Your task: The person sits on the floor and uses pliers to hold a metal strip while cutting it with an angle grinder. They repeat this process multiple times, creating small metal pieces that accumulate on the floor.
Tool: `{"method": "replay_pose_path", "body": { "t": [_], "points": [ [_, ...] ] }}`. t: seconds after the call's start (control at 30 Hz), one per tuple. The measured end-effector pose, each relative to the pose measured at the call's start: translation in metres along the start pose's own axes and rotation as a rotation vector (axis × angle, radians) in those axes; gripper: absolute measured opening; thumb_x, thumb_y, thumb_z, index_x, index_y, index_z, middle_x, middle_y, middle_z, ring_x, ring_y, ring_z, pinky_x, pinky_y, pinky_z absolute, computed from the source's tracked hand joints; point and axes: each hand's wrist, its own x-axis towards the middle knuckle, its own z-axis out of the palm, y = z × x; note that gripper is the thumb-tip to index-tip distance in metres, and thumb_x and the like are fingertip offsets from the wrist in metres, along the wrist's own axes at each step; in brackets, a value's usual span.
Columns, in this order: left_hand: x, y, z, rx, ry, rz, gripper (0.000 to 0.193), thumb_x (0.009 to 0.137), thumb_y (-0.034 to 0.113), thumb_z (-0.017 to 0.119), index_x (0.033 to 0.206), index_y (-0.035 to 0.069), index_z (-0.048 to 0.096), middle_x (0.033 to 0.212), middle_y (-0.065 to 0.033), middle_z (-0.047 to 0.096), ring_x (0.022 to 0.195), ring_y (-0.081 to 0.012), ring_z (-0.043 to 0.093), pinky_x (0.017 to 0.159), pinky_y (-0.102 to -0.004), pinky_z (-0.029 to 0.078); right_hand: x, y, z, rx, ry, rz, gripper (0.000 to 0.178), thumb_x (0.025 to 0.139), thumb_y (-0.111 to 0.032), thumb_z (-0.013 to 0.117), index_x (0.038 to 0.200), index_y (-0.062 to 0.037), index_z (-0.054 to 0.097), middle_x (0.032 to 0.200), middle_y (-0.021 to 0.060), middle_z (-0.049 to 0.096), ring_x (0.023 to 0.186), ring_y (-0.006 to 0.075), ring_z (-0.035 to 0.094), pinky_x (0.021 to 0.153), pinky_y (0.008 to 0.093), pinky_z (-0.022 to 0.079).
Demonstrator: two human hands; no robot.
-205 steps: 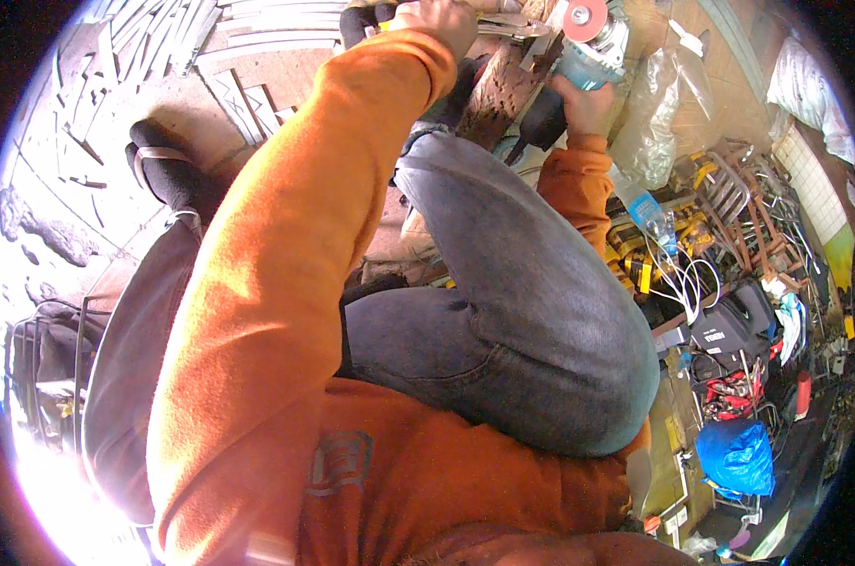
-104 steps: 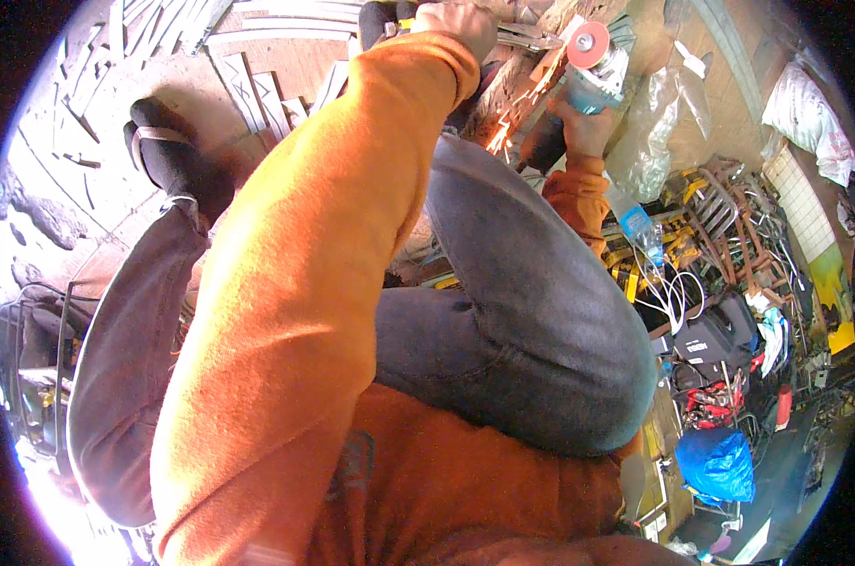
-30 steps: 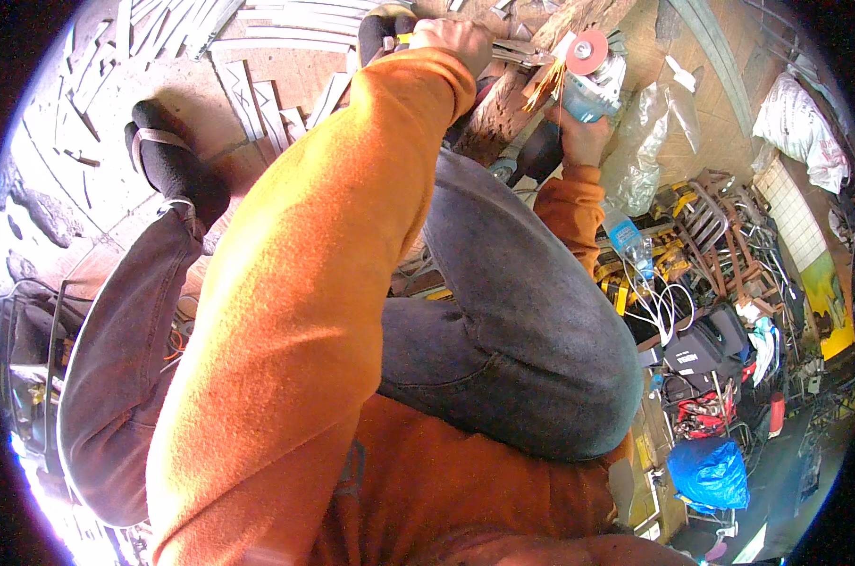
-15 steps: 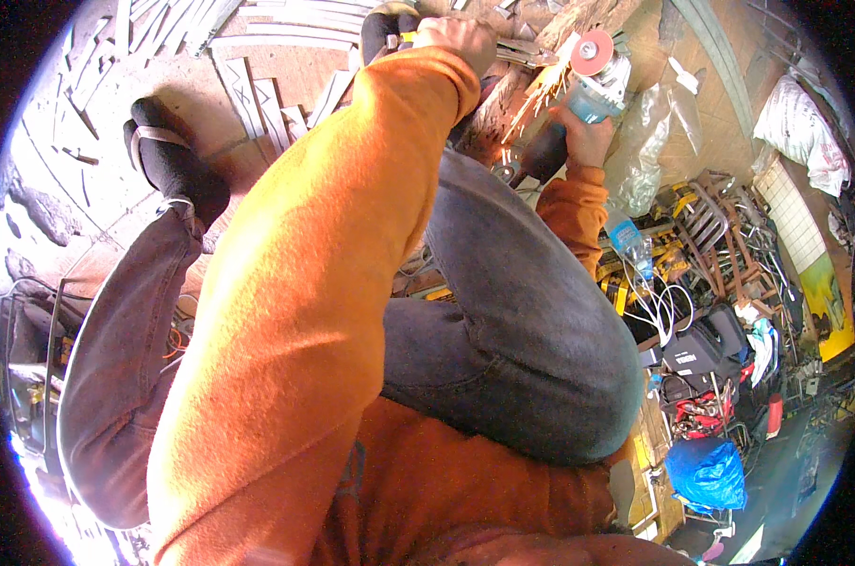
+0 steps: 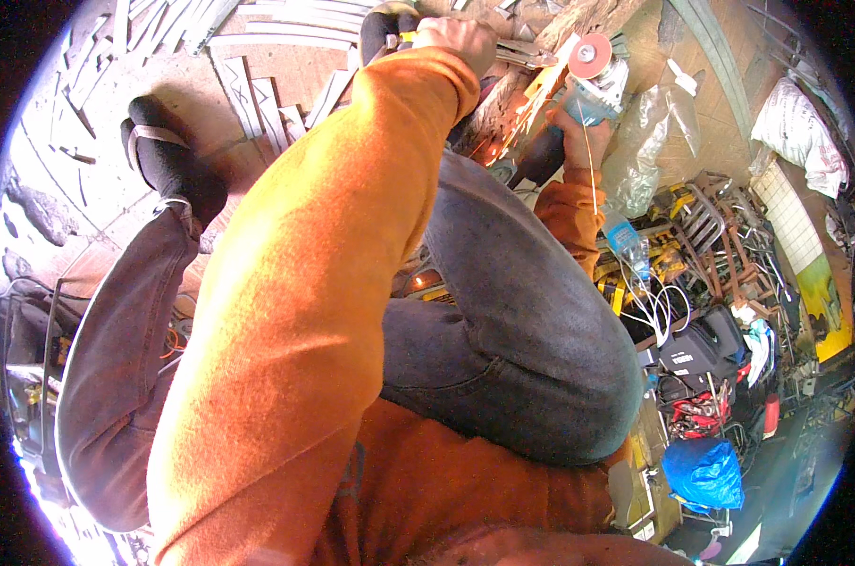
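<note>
The left grip [image 5: 458, 40] is clenched around a pair of pliers [image 5: 517, 52], a yellow handle end showing on one side and the metal jaws reaching out on the other, up by the far edge of the floor [image 5: 206, 104]. The right grip [image 5: 578, 140] is wrapped around the body of an angle grinder [image 5: 595, 97], just beside the jaws; its reddish disc [image 5: 590, 57] faces up. Orange sparks [image 5: 522, 123] fly from beside the disc toward the knee, over a rough wooden log [image 5: 484, 127] — whatever the jaws pinch there is too small to tell.

A crumpled clear plastic bag [image 5: 652, 141] lies just right of the grinder. Pale strips [image 5: 295, 40] are spread across the floor's far left corner. Along its right edge are a bottle with a blue label [image 5: 628, 245], white cable [image 5: 654, 307], a dark case [image 5: 692, 354] and, nearest the body, a blue plastic bag [image 5: 703, 472] — a white sack [image 5: 794, 132] sits farther off.
</note>
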Motion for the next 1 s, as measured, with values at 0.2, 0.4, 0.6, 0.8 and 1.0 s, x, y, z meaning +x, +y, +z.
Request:
{"method": "replay_pose_path", "body": {
  "t": [0.2, 0.4, 0.6, 0.8, 1.0],
  "points": [
    [-0.001, -0.002, 0.001, -0.016, 0.035, 0.017, 0.027, 0.100, 0.022, 0.054, 0.113, 0.015, 0.077, 0.113, -0.0097, 0.077, 0.105, -0.0282, 0.074, 0.082, -0.0447, 0.060, 0.006, 0.024, -0.008, -0.121, -0.001, -0.069, 0.047, 0.067, -0.012, 0.087, 0.110, -0.0014, 0.070, 0.105, 0.0071, 0.072, 0.092, 0.0200, 0.068, 0.082, 0.0341, 0.054],
    [0.001, -0.002, 0.003, -0.037, 0.050, 0.015, 0.026, 0.098, 0.022, 0.055, 0.110, 0.013, 0.077, 0.111, -0.0140, 0.076, 0.101, -0.0306, 0.075, 0.080, -0.0466, 0.060, 0.012, 0.035, -0.005, -0.010, 0.032, -0.077, 0.056, 0.063, -0.007, 0.089, 0.114, 0.0003, 0.068, 0.110, 0.0049, 0.069, 0.094, 0.0185, 0.065, 0.084, 0.0330, 0.054],
    [0.003, -0.001, 0.004, -0.015, 0.015, -0.010, 0.029, 0.101, 0.024, 0.052, 0.116, 0.017, 0.077, 0.114, -0.0057, 0.077, 0.107, -0.0254, 0.074, 0.081, -0.0465, 0.059, 0.000, 0.019, -0.009, -0.035, -0.023, 0.057, 0.062, 0.062, -0.007, 0.089, 0.119, 0.0023, 0.065, 0.111, 0.0056, 0.068, 0.096, 0.0196, 0.065, 0.084, 0.0338, 0.054],
    [-0.004, -0.002, -0.004, -0.050, 0.021, 0.026, 0.027, 0.097, 0.022, 0.057, 0.112, 0.011, 0.076, 0.113, -0.0152, 0.076, 0.102, -0.0314, 0.075, 0.083, -0.0449, 0.061, 0.005, 0.017, -0.006, -0.057, 0.015, -0.029, 0.062, 0.062, -0.007, 0.089, 0.119, 0.0022, 0.065, 0.110, 0.0057, 0.068, 0.096, 0.0198, 0.065, 0.085, 0.0338, 0.054],
    [-0.004, 0.000, -0.006, -0.058, 0.019, -0.001, 0.035, 0.091, 0.037, 0.064, 0.113, 0.012, 0.077, 0.112, -0.0121, 0.077, 0.103, -0.0292, 0.075, 0.083, -0.0446, 0.060, 0.008, 0.027, -0.010, -0.066, 0.029, -0.044, 0.062, 0.062, -0.006, 0.089, 0.119, 0.0021, 0.065, 0.110, 0.0058, 0.068, 0.096, 0.0201, 0.065, 0.085, 0.0338, 0.053]
  ]
}}
